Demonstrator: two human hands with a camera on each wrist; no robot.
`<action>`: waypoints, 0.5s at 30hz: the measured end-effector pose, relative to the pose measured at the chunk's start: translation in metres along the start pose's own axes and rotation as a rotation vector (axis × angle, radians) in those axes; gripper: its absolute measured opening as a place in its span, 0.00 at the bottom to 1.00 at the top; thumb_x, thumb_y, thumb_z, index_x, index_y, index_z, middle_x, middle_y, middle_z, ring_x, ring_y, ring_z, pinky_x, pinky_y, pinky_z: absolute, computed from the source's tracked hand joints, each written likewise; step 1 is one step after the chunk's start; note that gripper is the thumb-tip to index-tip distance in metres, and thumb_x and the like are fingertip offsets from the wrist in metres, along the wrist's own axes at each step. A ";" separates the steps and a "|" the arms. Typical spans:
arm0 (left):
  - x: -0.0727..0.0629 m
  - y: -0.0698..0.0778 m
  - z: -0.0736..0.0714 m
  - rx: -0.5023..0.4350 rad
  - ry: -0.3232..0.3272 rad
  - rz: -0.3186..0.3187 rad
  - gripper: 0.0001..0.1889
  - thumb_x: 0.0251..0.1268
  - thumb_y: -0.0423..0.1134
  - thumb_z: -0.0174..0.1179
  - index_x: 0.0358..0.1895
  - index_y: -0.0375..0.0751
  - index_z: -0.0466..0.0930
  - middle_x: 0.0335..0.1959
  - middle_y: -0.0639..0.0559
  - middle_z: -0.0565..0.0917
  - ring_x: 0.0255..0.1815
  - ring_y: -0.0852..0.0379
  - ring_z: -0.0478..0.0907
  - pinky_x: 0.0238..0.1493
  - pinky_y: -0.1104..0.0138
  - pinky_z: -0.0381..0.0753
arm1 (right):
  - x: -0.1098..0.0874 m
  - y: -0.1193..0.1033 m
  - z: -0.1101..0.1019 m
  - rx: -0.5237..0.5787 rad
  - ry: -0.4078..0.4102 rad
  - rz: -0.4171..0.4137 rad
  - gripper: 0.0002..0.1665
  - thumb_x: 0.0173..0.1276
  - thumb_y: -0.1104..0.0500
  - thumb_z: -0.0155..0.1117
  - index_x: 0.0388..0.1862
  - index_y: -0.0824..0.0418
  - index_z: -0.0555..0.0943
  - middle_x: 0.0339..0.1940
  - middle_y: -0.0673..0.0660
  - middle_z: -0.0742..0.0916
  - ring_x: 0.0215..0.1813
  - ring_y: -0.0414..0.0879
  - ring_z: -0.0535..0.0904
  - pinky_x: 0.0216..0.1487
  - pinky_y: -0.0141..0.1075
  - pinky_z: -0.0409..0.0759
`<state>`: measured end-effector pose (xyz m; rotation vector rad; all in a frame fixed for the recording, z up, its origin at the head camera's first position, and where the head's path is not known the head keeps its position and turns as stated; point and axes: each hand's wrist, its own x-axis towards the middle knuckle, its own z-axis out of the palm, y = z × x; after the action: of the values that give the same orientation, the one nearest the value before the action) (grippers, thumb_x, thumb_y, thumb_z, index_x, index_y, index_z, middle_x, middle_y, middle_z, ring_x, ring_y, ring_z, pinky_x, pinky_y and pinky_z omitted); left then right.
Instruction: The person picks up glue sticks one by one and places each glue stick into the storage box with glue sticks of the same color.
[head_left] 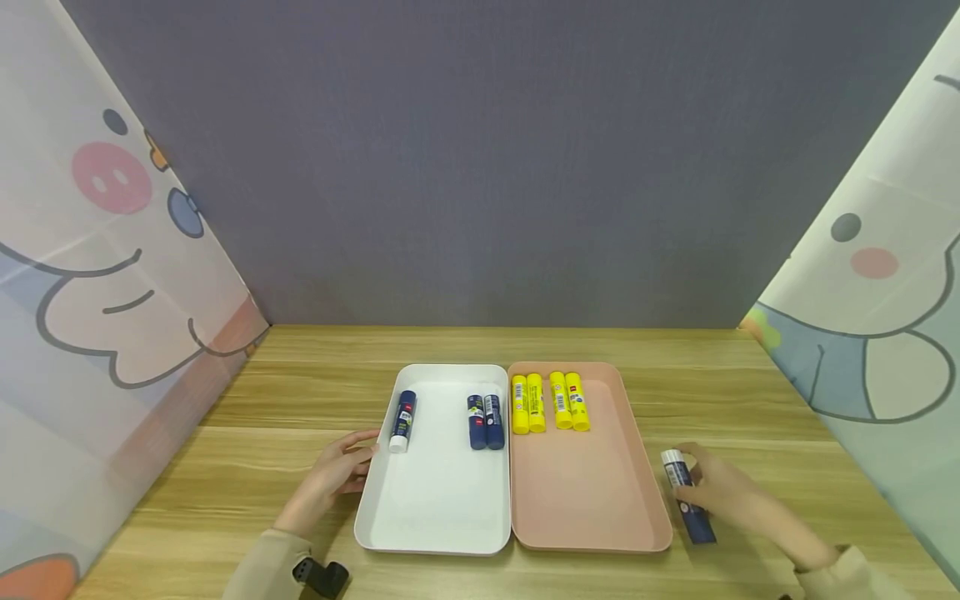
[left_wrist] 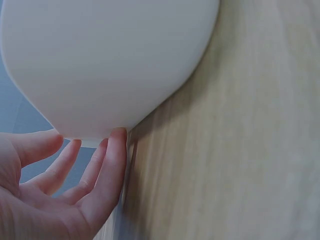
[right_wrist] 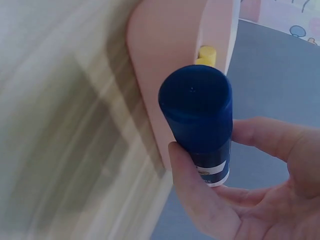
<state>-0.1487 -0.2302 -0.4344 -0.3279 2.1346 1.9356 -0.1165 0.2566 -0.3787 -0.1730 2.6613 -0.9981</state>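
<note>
My left hand (head_left: 333, 475) rests its fingertips against the left side of a white tray (head_left: 442, 508). In the left wrist view, slightly bent fingers (left_wrist: 116, 170) touch the tray's outer wall. To the right of the pink tray (head_left: 585, 500), my right hand (head_left: 726, 493) pinches a dark blue glue stick (head_left: 680, 477) with a white end between thumb and fingers. The right wrist view looks onto its round blue end. Inside the white tray lie one blue glue stick (head_left: 403, 419) at the left and a pair (head_left: 477, 421) side by side at the right.
Several yellow glue sticks (head_left: 536, 404) lie at the back of the pink tray, which stands right beside the white one. Both trays are on a wooden table (head_left: 322, 358). A grey panel (head_left: 495, 167) rises behind, with cartoon-printed sheets (head_left: 105, 275) at both sides.
</note>
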 end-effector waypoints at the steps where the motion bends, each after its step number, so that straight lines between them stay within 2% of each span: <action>1: 0.000 0.000 0.000 -0.002 0.001 0.000 0.23 0.61 0.35 0.51 0.59 0.28 0.61 0.29 0.50 0.81 0.27 0.58 0.79 0.29 0.62 0.78 | 0.001 -0.001 -0.001 -0.006 0.004 -0.003 0.39 0.54 0.63 0.62 0.57 0.81 0.56 0.28 0.60 0.77 0.21 0.45 0.73 0.20 0.34 0.72; 8: -0.001 0.000 0.000 0.011 0.014 -0.003 0.23 0.62 0.34 0.51 0.59 0.29 0.62 0.29 0.50 0.81 0.26 0.58 0.79 0.29 0.62 0.78 | 0.009 -0.012 -0.008 -0.048 0.021 -0.007 0.39 0.55 0.62 0.62 0.58 0.82 0.55 0.28 0.59 0.78 0.22 0.44 0.72 0.21 0.35 0.70; 15: -0.001 0.001 0.001 0.023 0.019 -0.001 0.22 0.62 0.34 0.50 0.58 0.29 0.62 0.28 0.50 0.81 0.26 0.58 0.78 0.29 0.61 0.78 | 0.015 -0.024 -0.012 -0.024 0.022 -0.057 0.41 0.55 0.63 0.62 0.58 0.83 0.53 0.28 0.60 0.78 0.21 0.45 0.74 0.20 0.34 0.73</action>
<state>-0.1482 -0.2295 -0.4334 -0.3443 2.1670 1.9135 -0.1344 0.2428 -0.3583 -0.2463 2.7036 -0.9912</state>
